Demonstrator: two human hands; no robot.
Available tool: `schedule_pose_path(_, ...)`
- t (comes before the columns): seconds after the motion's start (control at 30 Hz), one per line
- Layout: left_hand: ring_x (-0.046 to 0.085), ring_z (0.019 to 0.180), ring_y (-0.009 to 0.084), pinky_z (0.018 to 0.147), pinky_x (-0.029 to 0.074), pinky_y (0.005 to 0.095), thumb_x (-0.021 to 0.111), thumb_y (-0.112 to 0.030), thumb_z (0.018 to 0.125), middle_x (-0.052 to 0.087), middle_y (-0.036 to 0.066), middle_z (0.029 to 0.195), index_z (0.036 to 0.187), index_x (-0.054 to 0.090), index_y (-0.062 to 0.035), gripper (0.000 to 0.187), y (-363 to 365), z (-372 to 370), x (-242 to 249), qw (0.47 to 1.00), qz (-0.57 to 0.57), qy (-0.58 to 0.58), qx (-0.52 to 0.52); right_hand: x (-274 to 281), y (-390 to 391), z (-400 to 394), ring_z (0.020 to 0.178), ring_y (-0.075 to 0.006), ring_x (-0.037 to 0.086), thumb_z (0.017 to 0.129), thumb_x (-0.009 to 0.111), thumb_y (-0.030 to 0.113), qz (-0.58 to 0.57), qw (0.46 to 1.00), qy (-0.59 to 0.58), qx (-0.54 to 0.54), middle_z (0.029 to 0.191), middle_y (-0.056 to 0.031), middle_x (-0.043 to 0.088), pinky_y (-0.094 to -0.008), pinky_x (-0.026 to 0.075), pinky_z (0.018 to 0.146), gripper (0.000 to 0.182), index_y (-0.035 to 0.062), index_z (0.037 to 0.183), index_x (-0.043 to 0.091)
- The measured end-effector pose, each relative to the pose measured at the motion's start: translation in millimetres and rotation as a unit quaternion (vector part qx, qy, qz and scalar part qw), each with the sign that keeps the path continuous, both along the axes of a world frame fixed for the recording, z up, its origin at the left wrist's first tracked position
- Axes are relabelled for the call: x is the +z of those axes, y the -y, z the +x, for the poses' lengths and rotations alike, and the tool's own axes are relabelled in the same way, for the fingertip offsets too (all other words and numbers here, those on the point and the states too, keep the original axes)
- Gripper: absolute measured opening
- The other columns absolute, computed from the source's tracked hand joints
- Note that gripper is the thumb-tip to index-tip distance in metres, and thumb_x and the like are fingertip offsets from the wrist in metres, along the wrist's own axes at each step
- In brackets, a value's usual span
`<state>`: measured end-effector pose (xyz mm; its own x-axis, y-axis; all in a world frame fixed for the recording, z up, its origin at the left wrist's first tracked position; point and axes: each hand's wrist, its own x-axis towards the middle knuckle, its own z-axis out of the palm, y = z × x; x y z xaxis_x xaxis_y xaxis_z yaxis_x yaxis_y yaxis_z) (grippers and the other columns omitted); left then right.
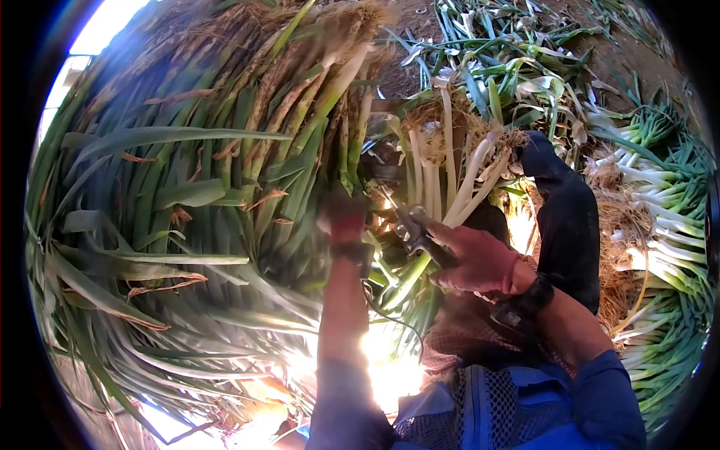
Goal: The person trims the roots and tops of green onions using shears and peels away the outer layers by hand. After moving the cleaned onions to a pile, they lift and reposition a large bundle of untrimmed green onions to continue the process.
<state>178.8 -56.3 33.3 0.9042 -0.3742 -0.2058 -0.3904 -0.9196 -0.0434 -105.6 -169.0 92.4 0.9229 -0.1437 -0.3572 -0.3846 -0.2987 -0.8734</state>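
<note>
My right hand [480, 259], in a pinkish glove, is closed around a dark metal hand tool [418, 231], perhaps pruning shears, whose tip points up and left. My left hand [344, 214], in a dark and red glove, reaches to the edge of a large pile of long green onions [202, 187]. Its fingers are blurred, and whether they hold a stalk cannot be made out. Just beyond the tool, several white onion stalks [450, 169] with brown roots stand upright or lean to the right.
Cleaned green onions [664, 247] lie in rows at the right, roots facing inward. Loose green leaves [510, 60] cover the brown soil [409, 22] at the top. My dark-clad leg [568, 217] is right of the stalks. A thin cord [401, 322] hangs below my hands.
</note>
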Motion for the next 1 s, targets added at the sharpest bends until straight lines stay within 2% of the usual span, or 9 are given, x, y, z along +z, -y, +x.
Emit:
schedule_pose_path(0.27, 0.077, 0.08, 0.0374, 0.078, 0.061, 0.0444, 0.075, -0.043, 0.077, 0.077, 0.017, 0.085, 0.089, 0.079, -0.0089, 0.036, -36, 33, -66, 0.99, -0.125, -0.024, -0.059, 11, 1, 22, 0.111, -0.0407, 0.067, 0.084, 0.078, 0.036, 0.009, 0.998, -0.051, 0.022, 0.117, -0.026, 0.068, -0.0453, 0.052, 0.098, 0.092, 0.0069, 0.161, 0.038)
schedule_pose_path(0.3, 0.077, 0.08, 0.0374, 0.078, 0.061, 0.0444, 0.075, -0.043, 0.077, 0.077, 0.017, 0.085, 0.089, 0.079, -0.0089, 0.036, -48, 38, -85, 0.99, -0.123, -0.024, -0.059, 7, -1, 21, 0.114, -0.0409, 0.067, 0.084, 0.078, 0.035, -0.003, 0.999, -0.03, 0.039, 0.121, -0.0259, 0.068, -0.0455, 0.052, 0.098, 0.092, 0.0063, 0.161, 0.036)
schedule_pose_path(0.4, 0.069, 0.072, 0.0207, 0.066, 0.052, 0.0387, 0.077, -0.017, 0.079, 0.076, 0.01, 0.082, 0.099, 0.077, 0.0018, 0.027, -83, 50, -133, 0.91, -0.356, -0.14, -0.159, 20, -3, 22, 0.115, -0.0406, 0.067, 0.084, 0.078, 0.034, 0.005, 0.997, -0.053, 0.062, 0.124, -0.025, 0.068, -0.0457, 0.052, 0.098, 0.092, 0.0059, 0.161, 0.036)
schedule_pose_path(0.43, 0.063, 0.07, 0.0128, 0.064, 0.05, 0.033, 0.076, -0.01, 0.082, 0.073, 0.003, 0.081, 0.099, 0.077, 0.0033, 0.022, -45, -7, -33, 0.932, -0.291, -0.212, 0.036, 17, -2, 21, 0.115, -0.0406, 0.067, 0.084, 0.078, 0.034, 0.005, 0.996, -0.055, 0.063, 0.124, -0.025, 0.068, -0.0457, 0.052, 0.098, 0.092, 0.0059, 0.161, 0.036)
schedule_pose_path(0.57, 0.064, 0.069, 0.0114, 0.064, 0.051, 0.0302, 0.083, -0.015, 0.083, 0.075, 0.006, 0.082, 0.1, 0.078, 0.0047, 0.027, -69, -13, -48, 0.901, -0.326, -0.28, 0.065, 9, -4, 19, 0.112, -0.0408, 0.068, 0.084, 0.079, 0.032, 0.015, 0.996, -0.065, 0.067, 0.116, -0.0255, 0.07, -0.0462, 0.052, 0.099, 0.092, 0.007, 0.162, 0.035)
schedule_pose_path(0.67, 0.065, 0.069, 0.0123, 0.064, 0.052, 0.0311, 0.085, -0.014, 0.081, 0.076, 0.006, 0.082, 0.098, 0.078, 0.0038, 0.026, -70, -30, -17, 0.916, -0.287, -0.276, 0.044, 4, -5, 22, 0.109, -0.0396, 0.069, 0.084, 0.079, 0.028, 0.002, 0.997, -0.057, 0.055, 0.11, -0.0253, 0.071, -0.0465, 0.053, 0.098, 0.092, 0.009, 0.162, 0.036)
schedule_pose_path(0.73, 0.065, 0.069, 0.0119, 0.065, 0.052, 0.0317, 0.086, -0.017, 0.081, 0.076, 0.006, 0.08, 0.097, 0.079, 0.0032, 0.027, -85, -25, -43, 0.929, -0.254, -0.267, 0.022, -7, -4, 32, 0.107, -0.0388, 0.07, 0.083, 0.079, 0.026, -0.012, 0.998, -0.054, 0.03, 0.107, -0.0248, 0.072, -0.0469, 0.053, 0.097, 0.092, 0.0101, 0.162, 0.036)
schedule_pose_path(0.83, 0.065, 0.072, 0.0109, 0.069, 0.053, 0.0318, 0.086, -0.02, 0.082, 0.076, 0.005, 0.083, 0.099, 0.079, 0.0019, 0.029, -94, -32, -43, 0.928, -0.227, -0.296, 0.024, -14, 7, 53, 0.072, -0.0335, 0.074, 0.082, 0.077, 0.02, -0.019, 1.0, -0.021, -0.007, 0.092, -0.022, 0.075, -0.0456, 0.06, 0.074, 0.086, 0.0087, 0.159, 0.04)
schedule_pose_path(1.0, 0.068, 0.078, 0.0129, 0.073, 0.055, 0.0328, 0.085, -0.022, 0.081, 0.078, 0.004, 0.091, 0.104, 0.079, -0.0011, 0.032, -125, -42, -65, 0.926, -0.195, -0.323, -0.018, -13, 25, 90, 0.066, -0.0304, 0.074, 0.08, 0.074, 0.017, -0.059, 0.998, -0.005, -0.026, 0.088, -0.0203, 0.075, -0.0448, 0.06, 0.069, 0.078, 0.0075, 0.153, 0.048)
